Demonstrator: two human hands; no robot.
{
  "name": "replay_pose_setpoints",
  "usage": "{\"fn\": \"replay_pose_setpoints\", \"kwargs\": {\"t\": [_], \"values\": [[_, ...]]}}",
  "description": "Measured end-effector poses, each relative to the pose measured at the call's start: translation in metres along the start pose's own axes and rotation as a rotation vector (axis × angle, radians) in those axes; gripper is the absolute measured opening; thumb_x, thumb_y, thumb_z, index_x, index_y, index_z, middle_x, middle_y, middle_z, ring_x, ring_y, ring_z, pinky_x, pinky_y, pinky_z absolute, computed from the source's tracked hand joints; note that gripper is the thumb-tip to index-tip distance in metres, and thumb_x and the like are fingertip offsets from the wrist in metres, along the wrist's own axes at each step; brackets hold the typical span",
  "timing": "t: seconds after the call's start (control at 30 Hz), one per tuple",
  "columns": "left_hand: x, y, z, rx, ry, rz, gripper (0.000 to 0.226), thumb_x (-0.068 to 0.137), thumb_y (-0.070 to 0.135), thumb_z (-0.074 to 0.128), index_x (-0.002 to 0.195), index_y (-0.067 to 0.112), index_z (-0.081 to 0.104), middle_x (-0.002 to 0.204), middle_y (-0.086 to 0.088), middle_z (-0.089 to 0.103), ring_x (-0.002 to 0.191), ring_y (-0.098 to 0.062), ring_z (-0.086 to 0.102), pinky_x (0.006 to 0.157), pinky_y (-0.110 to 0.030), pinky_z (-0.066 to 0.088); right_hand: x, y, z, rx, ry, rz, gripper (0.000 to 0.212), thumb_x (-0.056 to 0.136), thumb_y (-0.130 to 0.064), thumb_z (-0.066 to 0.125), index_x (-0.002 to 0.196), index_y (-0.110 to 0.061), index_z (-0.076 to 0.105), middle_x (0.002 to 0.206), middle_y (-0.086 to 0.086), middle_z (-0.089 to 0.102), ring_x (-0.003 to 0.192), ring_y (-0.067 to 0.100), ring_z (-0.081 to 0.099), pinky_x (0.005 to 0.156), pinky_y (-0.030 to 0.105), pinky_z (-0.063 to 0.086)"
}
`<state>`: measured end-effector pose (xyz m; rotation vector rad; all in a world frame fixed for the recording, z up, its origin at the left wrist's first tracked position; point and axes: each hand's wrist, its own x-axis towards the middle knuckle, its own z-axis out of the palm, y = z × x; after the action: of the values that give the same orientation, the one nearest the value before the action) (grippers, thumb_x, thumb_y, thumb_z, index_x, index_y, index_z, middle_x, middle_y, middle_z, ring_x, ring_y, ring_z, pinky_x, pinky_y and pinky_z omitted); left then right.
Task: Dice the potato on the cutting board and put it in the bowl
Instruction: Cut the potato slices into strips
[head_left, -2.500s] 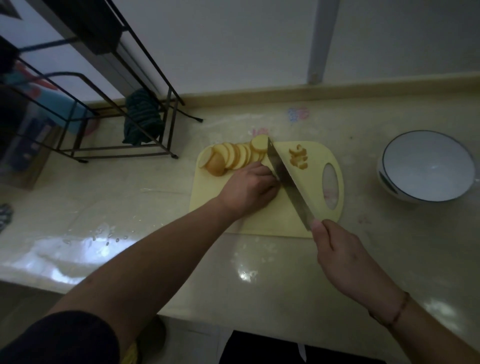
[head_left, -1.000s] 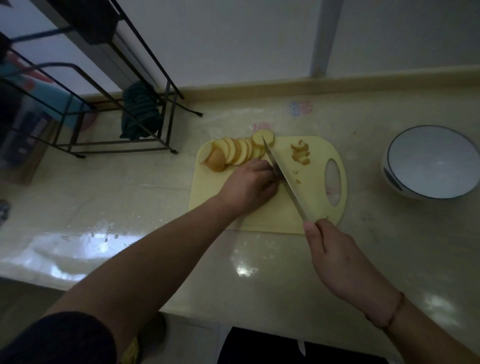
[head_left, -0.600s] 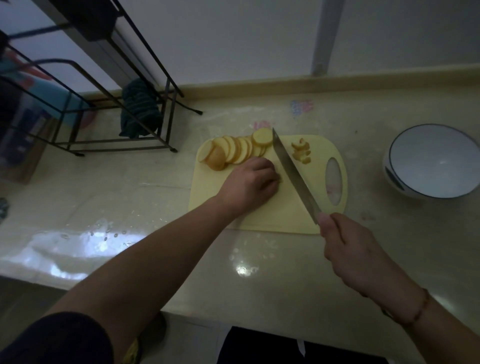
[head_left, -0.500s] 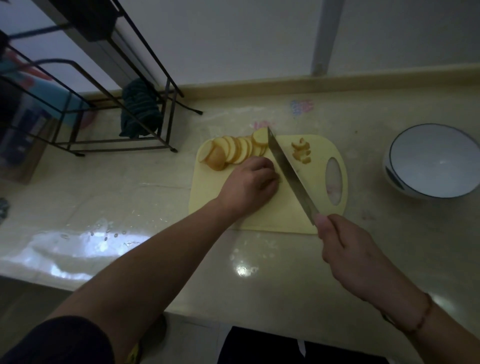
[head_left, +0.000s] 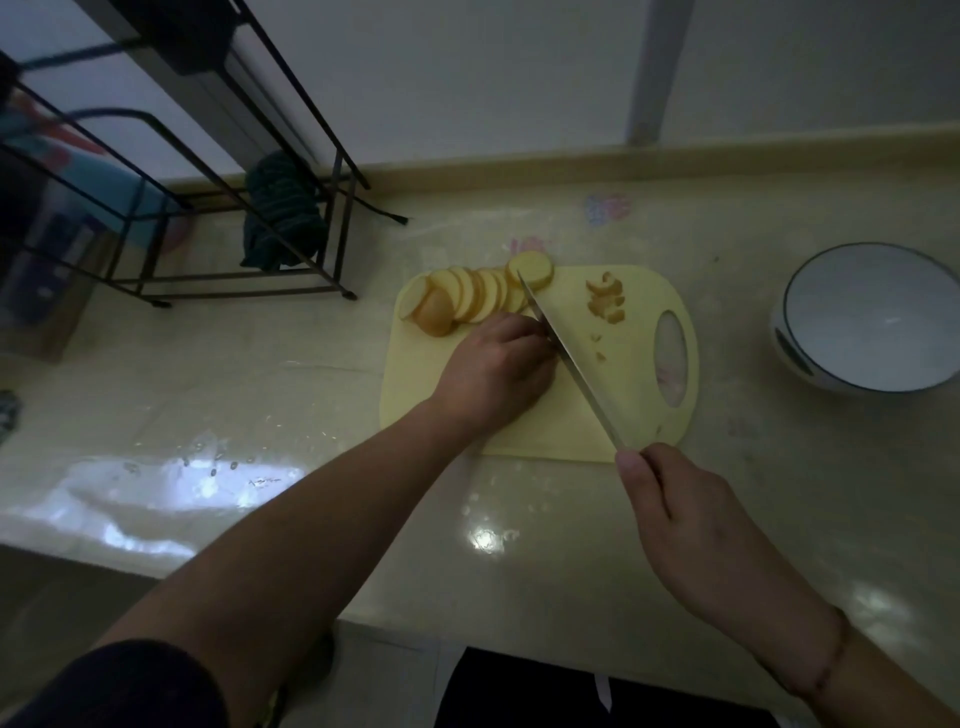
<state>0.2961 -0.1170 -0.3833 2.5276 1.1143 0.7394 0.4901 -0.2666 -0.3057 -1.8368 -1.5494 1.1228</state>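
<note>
A pale yellow cutting board (head_left: 639, 415) lies on the counter. A fanned row of potato slices (head_left: 475, 296) sits at its far left corner, and a small pile of diced potato (head_left: 607, 300) lies at its far right, with a couple of loose bits nearer. My left hand (head_left: 496, 366) is curled over potato on the board; that piece is hidden under my fingers. My right hand (head_left: 691, 525) grips the handle of a knife (head_left: 569, 358), whose blade runs diagonally right beside my left fingers. A white bowl (head_left: 867, 317) with a dark rim stands to the right, with nothing inside.
A black wire rack (head_left: 218, 208) with a dark striped cloth (head_left: 280, 218) stands at the back left. A raised ledge and the wall run along the back of the counter. The counter's front edge lies below my forearms.
The knife, lifted and swung right 0.6 s ago, has come back down against my left fingers. Two small cut bits now lie right of the blade.
</note>
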Motion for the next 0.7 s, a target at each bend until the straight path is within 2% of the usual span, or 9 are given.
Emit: {"fn": "replay_pose_setpoints", "kwargs": {"t": [0.13,0.27,0.53,0.7], "values": [[0.002,-0.001,0.001,-0.003,-0.02,0.012,0.016,0.083,0.009,0.073,0.097,0.005,0.078,0.1,-0.015,0.071,0.084,-0.034,0.066,0.072,-0.033,0.052,-0.003,0.002,0.0,-0.003,0.006,-0.007,0.044,0.09,-0.056,0.028,0.072,-0.02,0.048,0.056,0.0,0.054,0.066,0.004,0.056,0.058,0.018,0.041],[0.004,-0.003,0.0,0.002,-0.029,0.056,0.015,0.083,0.007,0.074,0.098,0.004,0.078,0.099,-0.015,0.071,0.084,-0.033,0.066,0.073,-0.034,0.052,-0.004,0.002,0.001,-0.02,0.001,-0.002,0.045,0.09,-0.056,0.026,0.071,-0.02,0.046,0.056,0.002,0.053,0.06,0.01,0.054,0.056,0.022,0.04],[0.005,-0.006,0.002,-0.033,-0.032,0.079,0.012,0.085,0.005,0.072,0.095,0.001,0.078,0.097,-0.014,0.072,0.084,-0.031,0.067,0.075,-0.037,0.053,0.008,0.004,0.004,-0.012,-0.041,0.026,0.052,0.09,-0.057,0.023,0.074,-0.014,0.048,0.06,0.003,0.054,0.058,0.011,0.053,0.057,0.025,0.039],[0.005,-0.005,0.002,-0.032,-0.033,0.078,0.011,0.085,0.005,0.072,0.094,0.0,0.077,0.095,-0.015,0.071,0.083,-0.032,0.067,0.073,-0.037,0.054,0.019,0.002,0.006,-0.045,-0.054,0.034,0.043,0.098,-0.047,0.028,0.076,-0.015,0.048,0.064,0.0,0.055,0.059,0.009,0.053,0.054,0.02,0.037]]}}
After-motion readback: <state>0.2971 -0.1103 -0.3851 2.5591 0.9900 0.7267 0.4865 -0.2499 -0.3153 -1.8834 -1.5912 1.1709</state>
